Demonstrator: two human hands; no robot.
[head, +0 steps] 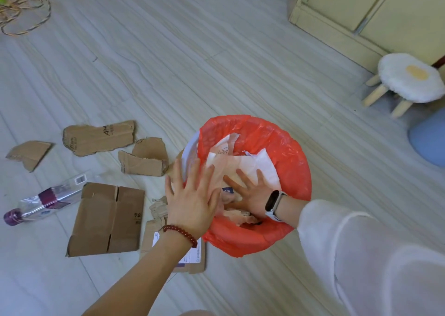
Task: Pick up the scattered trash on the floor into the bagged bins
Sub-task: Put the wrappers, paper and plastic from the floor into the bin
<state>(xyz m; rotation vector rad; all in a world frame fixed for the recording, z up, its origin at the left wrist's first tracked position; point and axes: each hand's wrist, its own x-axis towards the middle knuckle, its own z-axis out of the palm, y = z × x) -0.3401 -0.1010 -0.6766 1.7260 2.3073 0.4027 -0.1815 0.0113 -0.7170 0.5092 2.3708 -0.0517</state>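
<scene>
Paper trash [243,164] is pressed down inside the red-bagged bin [284,152] by both hands, left hand [190,200] & right hand [252,195], fingers spread apart, flat. Cardboard pcs [108,217] and a plastic bottle [45,200] are scattered on the floor [168,63] left of the bin.

Fluffy stool [409,77] nr cream cabinet [361,10]; rope coil [24,14] far corner.

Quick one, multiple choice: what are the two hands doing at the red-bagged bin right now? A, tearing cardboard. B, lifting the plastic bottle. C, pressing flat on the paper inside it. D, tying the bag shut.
C: the left hand and right hand lie spread, fingers straight, on the paper inside the red-bagged bin.
</scene>
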